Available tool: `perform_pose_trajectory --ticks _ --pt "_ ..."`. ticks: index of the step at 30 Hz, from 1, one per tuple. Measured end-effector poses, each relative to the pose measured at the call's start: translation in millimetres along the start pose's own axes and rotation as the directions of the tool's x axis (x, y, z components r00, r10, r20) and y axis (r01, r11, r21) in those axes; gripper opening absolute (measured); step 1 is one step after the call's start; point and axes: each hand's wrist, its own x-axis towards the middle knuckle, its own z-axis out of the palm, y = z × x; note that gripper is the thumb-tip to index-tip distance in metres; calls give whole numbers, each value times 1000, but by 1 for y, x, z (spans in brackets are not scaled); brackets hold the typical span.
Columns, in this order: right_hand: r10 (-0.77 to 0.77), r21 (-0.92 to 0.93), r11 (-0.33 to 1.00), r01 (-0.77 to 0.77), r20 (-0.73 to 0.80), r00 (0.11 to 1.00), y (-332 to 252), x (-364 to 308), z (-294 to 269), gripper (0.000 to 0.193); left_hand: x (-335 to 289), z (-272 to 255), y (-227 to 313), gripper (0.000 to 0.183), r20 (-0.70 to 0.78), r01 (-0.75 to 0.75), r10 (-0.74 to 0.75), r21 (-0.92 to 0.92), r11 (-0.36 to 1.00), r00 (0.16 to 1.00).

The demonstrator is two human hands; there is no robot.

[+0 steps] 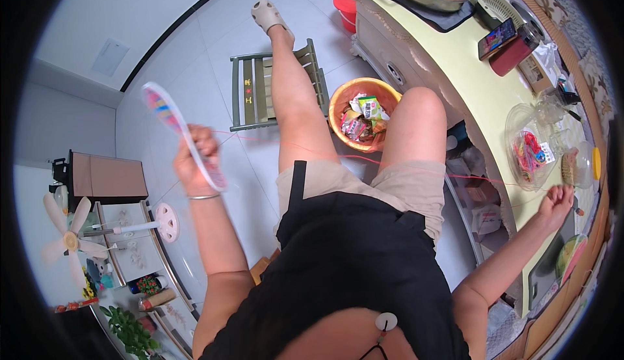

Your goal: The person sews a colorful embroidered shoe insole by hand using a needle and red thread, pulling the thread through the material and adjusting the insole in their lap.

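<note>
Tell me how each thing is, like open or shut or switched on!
Left hand: closed around the sole.
Sole: held up, tilted.
Red thread: stretched between both hands.
Right hand: closed on the thread.
Bin: open, wrappers inside.
Phone: screen lit, leaning.
Jar: yellow lid on.
Stool: unfolded, standing.

Two hands, one white-edged insole, one red thread, one yellow bin, one folding stool, one red bucket, one phone
</note>
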Motion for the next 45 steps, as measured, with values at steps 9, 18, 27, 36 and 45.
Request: perform_pose_trajectory --ticks 9,18,27,36,45 --pt "412 -668 740 82 546 730 147 -228 265 9 -37 49 -164 40 501 812 -641 -301 501 581" --pt "167 -402 725 559 890 423 172 -257 297 12 -42 62 -181 40 558 825 -625 -225 518 545" --pt "155 -395 725 564 892 425 173 -259 298 11 -51 50 -176 40 354 790 -719 -117 601 599" --pt "169 -410 707 576 889 426 170 -259 298 11 -52 51 -171 41 295 771 -728 -51 635 619" --pt "656 -647 732 -213 585 477 177 -245 267 6 -53 100 -159 32 51 441 -507 426 790 860"
